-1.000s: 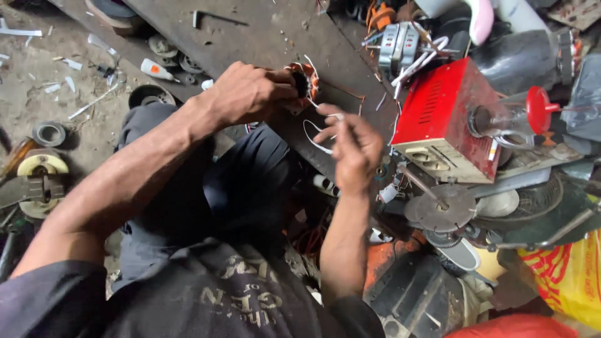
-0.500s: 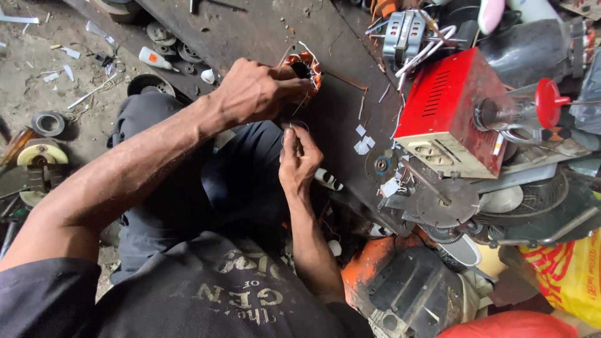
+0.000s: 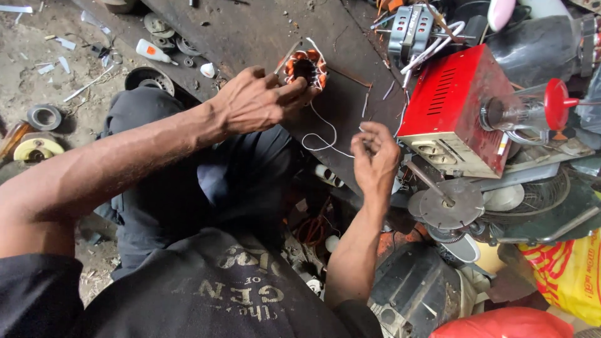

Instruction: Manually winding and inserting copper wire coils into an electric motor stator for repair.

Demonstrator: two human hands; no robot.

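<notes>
**Stator coil held at the surface's edge, white thread drawn toward five o'clock**

While my left hand (image 3: 253, 103) clamps the small stator coil (image 3: 303, 66) against the dark metal surface (image 3: 250, 31), its fingers wrap the near side of the winding. The coil sits at about twelve o'clock in my view, its bore facing up toward the camera, so its axis runs roughly along my line of sight; copper-orange windings ring the dark hole. A white thread (image 3: 325, 141) leaves the coil's lower edge, loops once and runs toward five o'clock into my right hand (image 3: 375, 156), which pinches the thread's end between thumb and fingertips, the other fingers curled.

At three o'clock stands a red metal box (image 3: 447, 106) with a vented top; against its right side lies a clear jar (image 3: 523, 109) with a red lid, and I cannot tell what is in it.

Half a second ago my right hand was close under the left; now it has pulled away to the right, and the thread shows longer between them.
</notes>
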